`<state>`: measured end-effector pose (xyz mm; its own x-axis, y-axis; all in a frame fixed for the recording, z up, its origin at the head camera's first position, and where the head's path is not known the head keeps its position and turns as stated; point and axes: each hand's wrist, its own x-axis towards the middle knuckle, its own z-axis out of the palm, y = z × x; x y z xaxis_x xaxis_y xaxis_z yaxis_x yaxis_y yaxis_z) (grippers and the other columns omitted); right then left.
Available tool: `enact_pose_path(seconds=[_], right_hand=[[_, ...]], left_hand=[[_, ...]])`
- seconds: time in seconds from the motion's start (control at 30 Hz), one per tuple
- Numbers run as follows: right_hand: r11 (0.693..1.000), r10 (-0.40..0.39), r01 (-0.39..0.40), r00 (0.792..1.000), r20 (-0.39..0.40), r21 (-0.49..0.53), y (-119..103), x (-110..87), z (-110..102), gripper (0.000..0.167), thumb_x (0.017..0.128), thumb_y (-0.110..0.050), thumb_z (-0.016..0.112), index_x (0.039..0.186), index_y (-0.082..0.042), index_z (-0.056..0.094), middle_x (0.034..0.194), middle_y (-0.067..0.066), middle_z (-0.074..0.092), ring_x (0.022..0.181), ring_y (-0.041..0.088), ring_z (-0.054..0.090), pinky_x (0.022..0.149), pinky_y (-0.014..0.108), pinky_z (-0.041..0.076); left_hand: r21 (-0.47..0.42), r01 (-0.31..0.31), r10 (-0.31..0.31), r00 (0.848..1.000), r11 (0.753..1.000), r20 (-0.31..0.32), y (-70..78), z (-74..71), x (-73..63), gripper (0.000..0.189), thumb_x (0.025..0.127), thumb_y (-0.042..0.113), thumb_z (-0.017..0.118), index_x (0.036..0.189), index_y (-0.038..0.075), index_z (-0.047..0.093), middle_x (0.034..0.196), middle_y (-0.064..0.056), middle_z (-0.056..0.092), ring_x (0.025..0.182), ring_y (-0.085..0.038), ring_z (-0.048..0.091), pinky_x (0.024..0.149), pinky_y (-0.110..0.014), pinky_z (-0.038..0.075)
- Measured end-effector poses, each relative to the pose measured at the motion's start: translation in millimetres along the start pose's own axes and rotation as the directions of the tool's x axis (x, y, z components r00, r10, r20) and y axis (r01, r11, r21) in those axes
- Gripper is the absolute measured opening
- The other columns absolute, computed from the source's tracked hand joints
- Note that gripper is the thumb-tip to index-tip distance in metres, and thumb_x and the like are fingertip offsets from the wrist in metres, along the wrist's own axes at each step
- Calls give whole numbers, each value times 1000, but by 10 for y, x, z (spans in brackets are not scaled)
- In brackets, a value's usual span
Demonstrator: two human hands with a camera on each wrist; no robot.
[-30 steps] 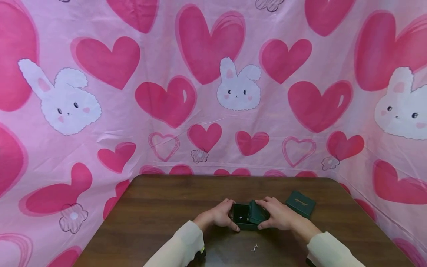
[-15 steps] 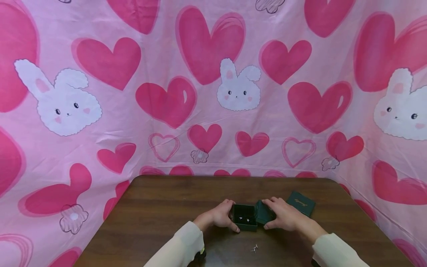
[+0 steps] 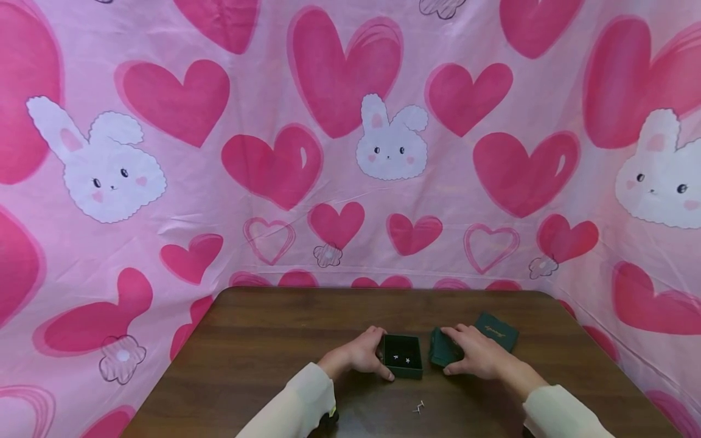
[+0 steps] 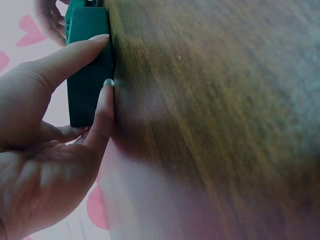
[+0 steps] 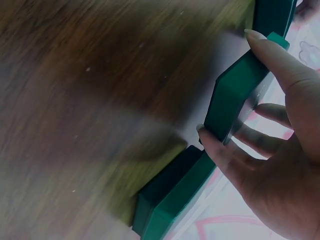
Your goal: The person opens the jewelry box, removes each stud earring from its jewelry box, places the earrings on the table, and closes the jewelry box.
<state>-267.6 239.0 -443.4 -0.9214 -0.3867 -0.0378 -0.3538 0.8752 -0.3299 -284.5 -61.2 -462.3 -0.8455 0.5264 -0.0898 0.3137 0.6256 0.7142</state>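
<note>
In the head view, my left hand (image 3: pixel 364 351) grips the left side of a dark green jewelry box (image 3: pixel 406 372), its thumb at the front corner. Two small star-shaped earrings (image 3: pixel 401 359) sit on the black lining. The left wrist view shows the thumb and fingers of that hand (image 4: pixel 55 145) against the wall of the box (image 4: pixel 87 95). My right hand (image 3: pixel 476 353) holds a dark green box-shaped piece (image 3: pixel 440 347), apart from the jewelry box. From the right wrist view, thumb and fingers span this piece (image 5: pixel 235 95); whether it is a lid cannot be told.
Behind my right hand, a flat green lid with gold lettering (image 3: pixel 497 331) lies on the brown wooden table (image 3: pixel 285 322). Small thin silver pieces (image 3: pixel 418 406) lie near the front. A pink curtain with hearts and rabbits (image 3: pixel 339 255) surrounds the table.
My right hand has drawn the green piece off the jewelry box and away to the right, uncovering the lining and both earrings. The left hand stays at the box.
</note>
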Motion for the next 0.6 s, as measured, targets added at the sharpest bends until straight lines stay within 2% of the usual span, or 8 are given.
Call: enact_pose_path(seconds=[0.4,0.6], right_hand=[[1000,21,-21,1000,2,-15,79,-33,2,87,75,-48,88,143,-6,55,138,22,56,123,44,53,90,71,46],[999,16,-16,1000,-15,-35,117,-33,9,85,75,-54,86,141,-9,57,136,16,58,121,40,52,87,70,47]], left_hand=[[13,3,-3,1000,1000,3,-7,-12,-1,65,70,17,95,120,8,54,106,-1,46,92,-14,48,87,-31,45],[-7,6,-6,1000,1000,10,-8,-22,1,64,71,16,95,119,9,53,105,-1,45,92,-14,48,86,-31,45]])
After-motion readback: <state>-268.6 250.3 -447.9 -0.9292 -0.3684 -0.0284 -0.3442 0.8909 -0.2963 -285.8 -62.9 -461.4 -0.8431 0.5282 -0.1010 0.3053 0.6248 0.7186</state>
